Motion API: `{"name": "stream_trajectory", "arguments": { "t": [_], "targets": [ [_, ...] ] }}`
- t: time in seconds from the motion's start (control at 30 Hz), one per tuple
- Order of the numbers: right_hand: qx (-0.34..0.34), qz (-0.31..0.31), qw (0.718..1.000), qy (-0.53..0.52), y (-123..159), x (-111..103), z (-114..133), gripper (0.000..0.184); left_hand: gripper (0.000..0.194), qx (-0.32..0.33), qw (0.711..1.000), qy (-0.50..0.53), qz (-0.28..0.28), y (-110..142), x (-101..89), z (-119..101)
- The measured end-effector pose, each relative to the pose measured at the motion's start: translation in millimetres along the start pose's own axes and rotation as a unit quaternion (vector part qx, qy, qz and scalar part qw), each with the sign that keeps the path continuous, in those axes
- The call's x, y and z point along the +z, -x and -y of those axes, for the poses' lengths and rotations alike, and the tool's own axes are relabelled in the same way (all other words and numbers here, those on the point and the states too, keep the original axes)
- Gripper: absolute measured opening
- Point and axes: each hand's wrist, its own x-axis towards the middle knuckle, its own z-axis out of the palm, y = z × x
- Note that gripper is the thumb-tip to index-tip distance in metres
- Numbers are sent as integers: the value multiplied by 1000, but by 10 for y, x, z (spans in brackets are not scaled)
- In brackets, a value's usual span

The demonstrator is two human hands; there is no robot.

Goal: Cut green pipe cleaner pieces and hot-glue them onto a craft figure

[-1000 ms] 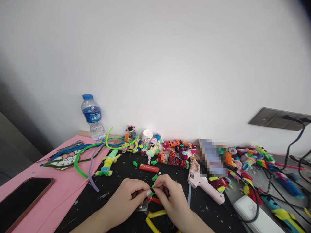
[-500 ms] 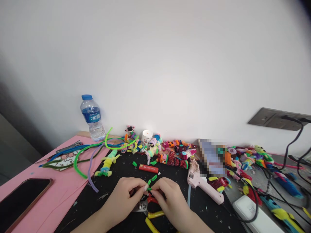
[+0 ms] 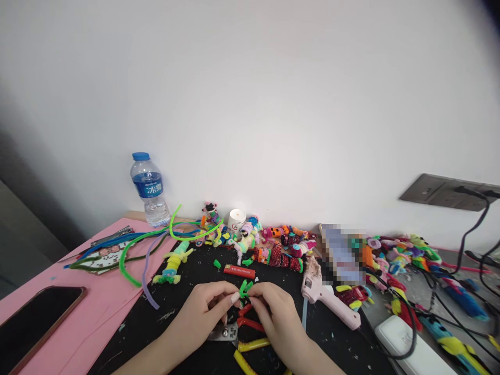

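Note:
My left hand (image 3: 205,312) and my right hand (image 3: 273,315) meet over the black mat (image 3: 183,307), fingertips pinched together on a small bright green pipe-cleaner piece (image 3: 245,288) that sticks up between them. Just below the hands lie red-handled pliers (image 3: 238,327) and short yellow pipe-cleaner pieces (image 3: 252,345). A red lighter (image 3: 239,271) lies flat beyond the fingers, with small green offcuts (image 3: 217,264) near it.
A pink glue gun (image 3: 326,291) lies to the right. Many small coloured pipe-cleaner figures (image 3: 273,245) line the wall, with a white candle cup (image 3: 236,220) and a water bottle (image 3: 149,188). Long pipe cleaners (image 3: 144,247) and a phone (image 3: 35,323) lie on the pink sheet. Cables and a white power strip (image 3: 414,351) sit right.
Both hands have shifted slightly and the green piece now stands higher between the fingertips, bent into a more upright shape. The pliers beneath show more.

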Motion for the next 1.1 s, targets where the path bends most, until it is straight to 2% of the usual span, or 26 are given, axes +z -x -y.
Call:
{"name": "stream_trajectory", "arguments": {
  "t": [0.37,0.47,0.53,0.6,0.77,0.87,0.97,1.1],
  "targets": [
    [-40,19,998,45,-8,-49,38,11,27,-7,999,-50,-12,22,3,-6],
    [-25,15,997,65,-6,-142,44,13,26,-16,998,-63,-24,30,-13,-32],
    [-7,-10,996,91,-5,-232,-3,17,26,-20,997,-61,-32,32,-22,-34],
    [36,-37,990,130,5,-344,-98,21,25,-21,998,-52,-37,30,-28,-20],
    [140,-73,950,271,156,-650,-443,37,24,-20,998,-36,-44,20,-32,32],
    [183,-78,902,382,298,-754,-584,37,24,-21,998,-32,-41,19,-33,36],
    [200,-47,873,442,385,-767,-609,37,25,-19,998,-29,-45,19,-31,23],
    [227,-5,849,478,387,-736,-554,37,26,-24,998,-28,-51,17,-29,16]
  ]
}}
